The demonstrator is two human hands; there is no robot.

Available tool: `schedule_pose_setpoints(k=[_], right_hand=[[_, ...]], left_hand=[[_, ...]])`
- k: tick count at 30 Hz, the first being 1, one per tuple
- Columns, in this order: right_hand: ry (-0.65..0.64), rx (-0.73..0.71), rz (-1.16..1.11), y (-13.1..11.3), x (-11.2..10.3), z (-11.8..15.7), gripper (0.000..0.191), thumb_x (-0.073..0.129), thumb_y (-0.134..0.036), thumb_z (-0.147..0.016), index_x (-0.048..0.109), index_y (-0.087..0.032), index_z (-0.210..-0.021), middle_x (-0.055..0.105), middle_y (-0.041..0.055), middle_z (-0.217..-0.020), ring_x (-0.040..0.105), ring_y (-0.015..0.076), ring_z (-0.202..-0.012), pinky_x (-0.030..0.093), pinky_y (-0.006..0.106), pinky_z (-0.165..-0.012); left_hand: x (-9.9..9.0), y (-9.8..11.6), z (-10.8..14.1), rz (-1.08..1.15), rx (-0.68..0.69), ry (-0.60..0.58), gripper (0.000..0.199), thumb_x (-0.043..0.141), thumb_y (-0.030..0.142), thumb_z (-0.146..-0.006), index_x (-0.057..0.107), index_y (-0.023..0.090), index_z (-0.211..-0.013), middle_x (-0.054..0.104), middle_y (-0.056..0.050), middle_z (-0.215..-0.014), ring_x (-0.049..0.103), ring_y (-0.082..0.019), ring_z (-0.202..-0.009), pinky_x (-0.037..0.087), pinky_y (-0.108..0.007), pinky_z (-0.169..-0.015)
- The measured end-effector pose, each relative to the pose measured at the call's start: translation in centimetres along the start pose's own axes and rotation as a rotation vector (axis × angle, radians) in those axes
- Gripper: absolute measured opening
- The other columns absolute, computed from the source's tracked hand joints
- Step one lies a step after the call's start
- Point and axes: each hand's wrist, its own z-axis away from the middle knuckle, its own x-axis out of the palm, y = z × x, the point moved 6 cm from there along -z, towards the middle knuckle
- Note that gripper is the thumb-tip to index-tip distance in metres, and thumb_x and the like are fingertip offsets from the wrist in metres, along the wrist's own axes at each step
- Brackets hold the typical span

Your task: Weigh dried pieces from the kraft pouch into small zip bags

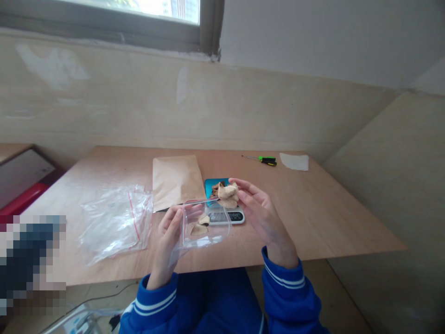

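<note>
My left hand [174, 227] grips the edge of a clear zip-lock bag [215, 234], whose mouth gapes toward the right. Inside the bag lie a few pale dried slices [200, 227], like dried mushroom. Pinched in the fingers of my right hand [257, 204] are more pale, curled dried slices [227, 192], just above the bag's opening. Behind and below them stands a small white kitchen scale [239, 217] with a dark control panel. A blue surface [210, 186] shows on the scale, and browner dried pieces [216, 191] are partly hidden by the slices.
To the left lie several empty clear zip-lock bags [114, 222] with red seals. A brown paper envelope [177, 178] rests behind my left hand. Screwdrivers [267, 161] and a white paper scrap [295, 162] lie at the back right of the wooden table [333, 218].
</note>
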Motion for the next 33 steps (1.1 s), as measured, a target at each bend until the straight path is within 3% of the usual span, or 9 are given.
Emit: schedule_pose_setpoints(k=[5,9,13,18,21,25,29,33], right_hand=[[-0.184,-0.049,0.092,-0.3,1.5,0.6,0.025,0.068,-0.027,-0.084,0.068,-0.028,-0.11,0.07,0.0011,-0.103,0.065,0.0144,-0.099,0.052,0.028,-0.088],[-0.274,-0.125,0.219,-1.2,2.8,1.1,0.018,0.064,-0.023,-0.087,0.07,-0.025,-0.103,0.069,0.0025,-0.106,0.062,0.0158,-0.106,0.05,0.029,-0.093],[-0.139,-0.177,0.301,-0.6,1.3,0.0,0.015,0.058,-0.028,-0.09,0.07,-0.024,-0.099,0.069,0.0031,-0.105,0.063,0.0161,-0.101,0.051,0.031,-0.091],[0.085,-0.258,0.595,2.9,-2.6,-2.7,0.023,0.053,-0.027,-0.09,0.064,-0.022,-0.11,0.063,0.0074,-0.118,0.058,0.0191,-0.112,0.048,0.036,-0.097],[0.109,-0.249,0.837,5.9,-3.8,-3.8,0.033,0.055,-0.022,-0.087,0.059,-0.02,-0.12,0.055,0.0117,-0.129,0.049,0.0234,-0.125,0.039,0.042,-0.107],[0.092,-0.212,0.965,9.0,-4.2,-4.2,0.038,0.055,-0.015,-0.084,0.056,-0.019,-0.122,0.052,0.0133,-0.131,0.046,0.025,-0.128,0.036,0.044,-0.11],[0.077,-0.239,1.017,9.5,-4.1,-4.1,0.03,0.052,-0.009,-0.082,0.062,-0.02,-0.108,0.061,0.0093,-0.112,0.057,0.0231,-0.111,0.044,0.042,-0.101],[0.07,-0.231,1.029,8.7,-4.0,-4.0,0.026,0.052,-0.01,-0.082,0.065,-0.02,-0.102,0.066,0.009,-0.106,0.061,0.0238,-0.104,0.047,0.043,-0.096]], left_hand=[[0.6,0.5,0.2,0.023,0.008,-0.006,0.025,0.067,0.044,-0.079,0.068,0.019,-0.085,0.075,-0.008,-0.098,0.071,-0.025,-0.092,0.055,-0.034,-0.085],[0.5,0.4,0.2,0.026,0.006,-0.021,0.025,0.067,0.043,-0.079,0.067,0.019,-0.087,0.075,-0.008,-0.098,0.071,-0.026,-0.093,0.056,-0.035,-0.084],[0.5,0.5,0.2,0.056,0.005,-0.021,0.026,0.07,0.042,-0.077,0.066,0.018,-0.084,0.075,-0.008,-0.096,0.071,-0.026,-0.095,0.054,-0.038,-0.089],[0.5,0.8,0.3,0.081,0.035,-0.051,0.025,0.071,0.042,-0.076,0.066,0.018,-0.081,0.076,-0.007,-0.093,0.071,-0.024,-0.091,0.054,-0.035,-0.088],[0.4,0.7,0.5,0.071,0.037,-0.08,0.023,0.069,0.041,-0.079,0.067,0.019,-0.083,0.076,-0.006,-0.091,0.072,-0.022,-0.089,0.054,-0.034,-0.086],[0.2,0.5,0.6,0.068,0.052,-0.107,0.022,0.068,0.04,-0.08,0.067,0.019,-0.084,0.076,-0.005,-0.092,0.071,-0.02,-0.087,0.053,-0.03,-0.088],[0.0,0.5,0.5,0.056,0.062,-0.121,0.021,0.066,0.04,-0.082,0.067,0.02,-0.087,0.076,-0.005,-0.093,0.071,-0.019,-0.089,0.051,-0.029,-0.089],[-0.2,0.4,0.4,0.035,0.074,-0.123,0.021,0.064,0.04,-0.084,0.067,0.02,-0.088,0.076,-0.006,-0.095,0.07,-0.021,-0.093,0.051,-0.031,-0.09]])
